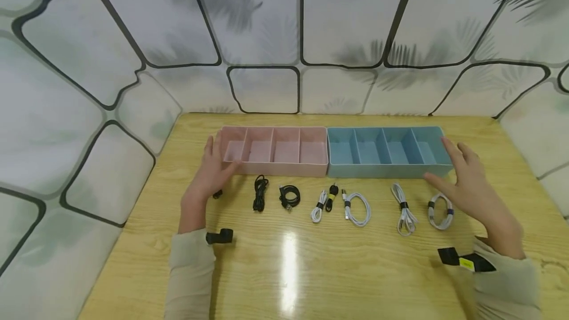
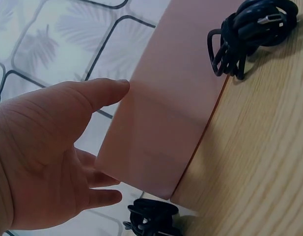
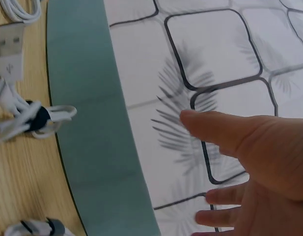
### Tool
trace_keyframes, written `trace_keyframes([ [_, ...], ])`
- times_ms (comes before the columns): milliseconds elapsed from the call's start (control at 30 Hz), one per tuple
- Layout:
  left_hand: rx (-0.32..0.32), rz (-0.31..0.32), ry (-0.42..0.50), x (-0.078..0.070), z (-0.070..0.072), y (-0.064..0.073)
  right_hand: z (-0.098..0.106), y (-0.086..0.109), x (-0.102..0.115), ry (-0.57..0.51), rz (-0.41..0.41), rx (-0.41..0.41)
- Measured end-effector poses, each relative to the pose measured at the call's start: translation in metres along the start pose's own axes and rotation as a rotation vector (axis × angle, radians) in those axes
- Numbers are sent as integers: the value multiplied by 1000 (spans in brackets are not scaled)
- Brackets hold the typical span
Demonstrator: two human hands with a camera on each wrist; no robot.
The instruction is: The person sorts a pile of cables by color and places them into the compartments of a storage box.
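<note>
Head view has the left hand [image 1: 210, 174] at centre left of the frame, fingers spread and grip released, around the left end of the pink organiser [image 1: 284, 169]; whether the thumb touches its rim cannot be told. Pressure from that side alone would likely skew the pink box, and a forward drag could push it into the black cable bundle [image 1: 260, 193] lying just in front. Farther right, the white cable bundle [image 1: 406, 221] could be nudged the same way by the blue organiser [image 1: 386, 172]. At centre right, the right hand [image 1: 475, 189] has its grip released too, fingers apart beside the blue box's right end; uneven force between the hands might open a gap where the boxes meet. Both sit end to end along the back of the wooden surface [image 1: 249, 270]: the pink one pale and matte, three dividers making four compartments, the blue one muted, likewise four-celled, its front wall greener in the right wrist view.
</note>
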State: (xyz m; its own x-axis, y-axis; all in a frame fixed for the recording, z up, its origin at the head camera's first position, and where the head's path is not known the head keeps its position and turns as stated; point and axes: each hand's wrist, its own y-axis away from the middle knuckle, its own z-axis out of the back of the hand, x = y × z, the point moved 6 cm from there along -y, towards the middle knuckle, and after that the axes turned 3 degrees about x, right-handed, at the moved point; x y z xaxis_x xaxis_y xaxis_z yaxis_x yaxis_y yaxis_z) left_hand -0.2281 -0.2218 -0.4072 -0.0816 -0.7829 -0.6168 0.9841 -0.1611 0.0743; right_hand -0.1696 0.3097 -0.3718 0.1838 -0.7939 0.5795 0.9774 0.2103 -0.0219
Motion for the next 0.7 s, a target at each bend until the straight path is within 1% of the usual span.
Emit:
trace_keyframes([
  [67, 3, -8, 35, 2, 0, -1, 2, 4, -6, 4, -40, 19],
  [133, 1, -21, 69, 3, 0, -2, 2, 6, -12, 4, -77, 55],
  [233, -7, -38, 111, 5, -1, -3, 0, 8, -21, 7, -101, 122],
  [367, -18, -50, 144, 8, -1, -5, -6, 12, -34, 17, -123, 257],
  [467, -23, -49, 148, 9, -1, -5, -14, 15, -44, 0, -165, 375],
  [533, -25, -51, 148, 8, -2, -6, -19, 17, -49, -22, -194, 429],
  [600, -27, -53, 153, 8, -2, -6, -23, 17, -53, -53, -219, 464],
  [700, -30, -63, 161, 7, -1, -5, -26, 17, -56, -76, -241, 478],
])
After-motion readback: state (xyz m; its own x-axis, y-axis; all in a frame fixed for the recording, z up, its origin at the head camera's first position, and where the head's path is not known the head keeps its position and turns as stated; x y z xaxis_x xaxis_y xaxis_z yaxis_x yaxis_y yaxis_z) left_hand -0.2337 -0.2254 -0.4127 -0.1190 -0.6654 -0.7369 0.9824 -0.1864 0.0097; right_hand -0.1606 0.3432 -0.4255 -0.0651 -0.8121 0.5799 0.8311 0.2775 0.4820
